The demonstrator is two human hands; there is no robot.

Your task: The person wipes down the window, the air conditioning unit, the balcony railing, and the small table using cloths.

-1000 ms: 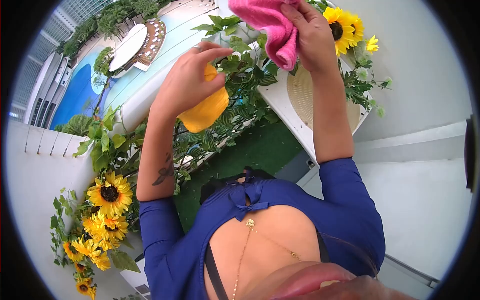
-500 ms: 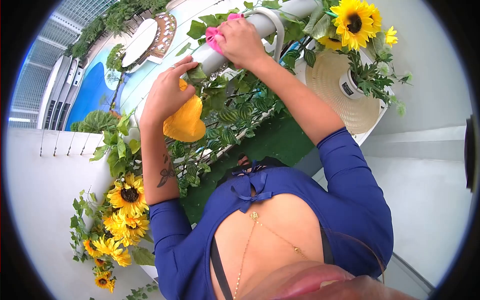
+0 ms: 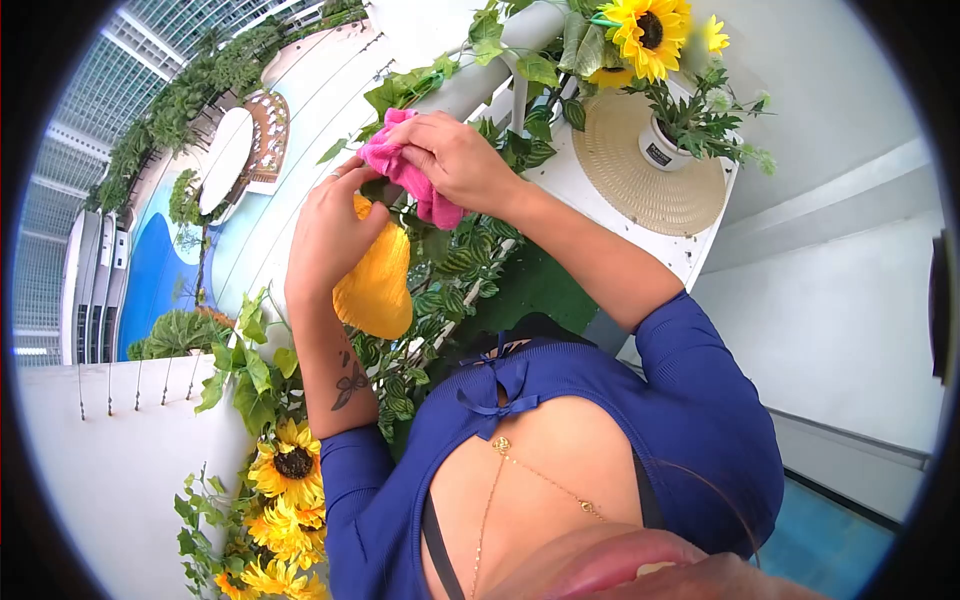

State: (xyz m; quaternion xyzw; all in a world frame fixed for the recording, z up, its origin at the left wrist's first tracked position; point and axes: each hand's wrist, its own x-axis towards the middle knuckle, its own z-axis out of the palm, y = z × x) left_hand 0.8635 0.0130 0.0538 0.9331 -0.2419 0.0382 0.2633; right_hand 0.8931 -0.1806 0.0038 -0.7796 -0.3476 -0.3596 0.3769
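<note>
Here the pink cloth (image 3: pixel 403 172) is by the railing (image 3: pixel 462 92), clamped in the fingers of our right hand (image 3: pixel 462 168); the fingers of our left hand (image 3: pixel 332 235) grip the yellow cloth (image 3: pixel 378 285). A round mat (image 3: pixel 610 150) carries a potted plant (image 3: pixel 684 118).

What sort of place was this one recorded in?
Probably a balcony or terrace high up on a building: a white railing draped with leafy vines edges it, with a blue pool far below and a large multi-storey building beyond.
</note>
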